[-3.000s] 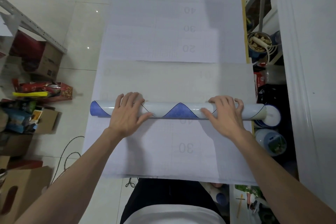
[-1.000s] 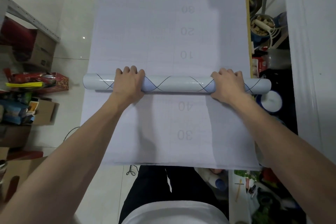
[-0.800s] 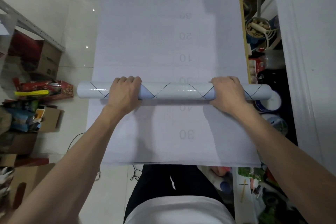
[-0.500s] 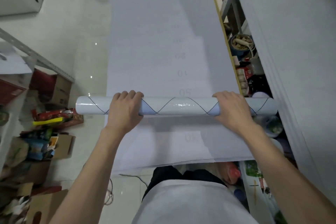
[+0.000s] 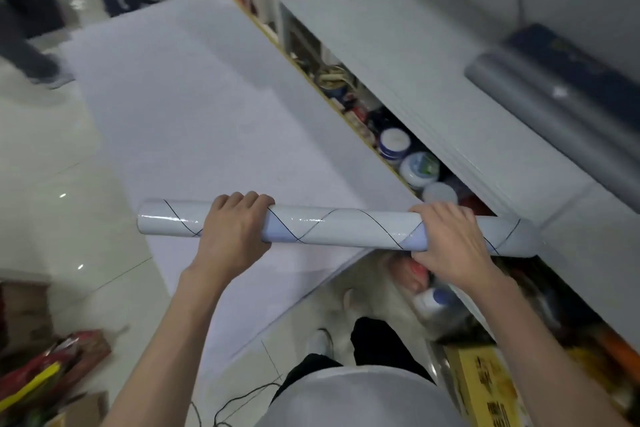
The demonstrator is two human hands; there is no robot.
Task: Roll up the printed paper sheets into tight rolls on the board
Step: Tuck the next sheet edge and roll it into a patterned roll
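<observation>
While both hands gripping it from above, glossy white paper roll with thin dark diagonal lines and pale blue patches (image 5: 341,230) lying crosswise, held over near end of long white board (image 5: 214,121). Left hand (image 5: 232,236) wrapping fully closed around roll left of centre; right hand (image 5: 446,243) clenching closed near right end. Roll's right tip reaching past board edge toward white shelf unit (image 5: 433,80). Jars and tubs (image 5: 408,156) sitting in gap between board and shelf. Glossy tiled floor (image 5: 48,211) showing left.
</observation>
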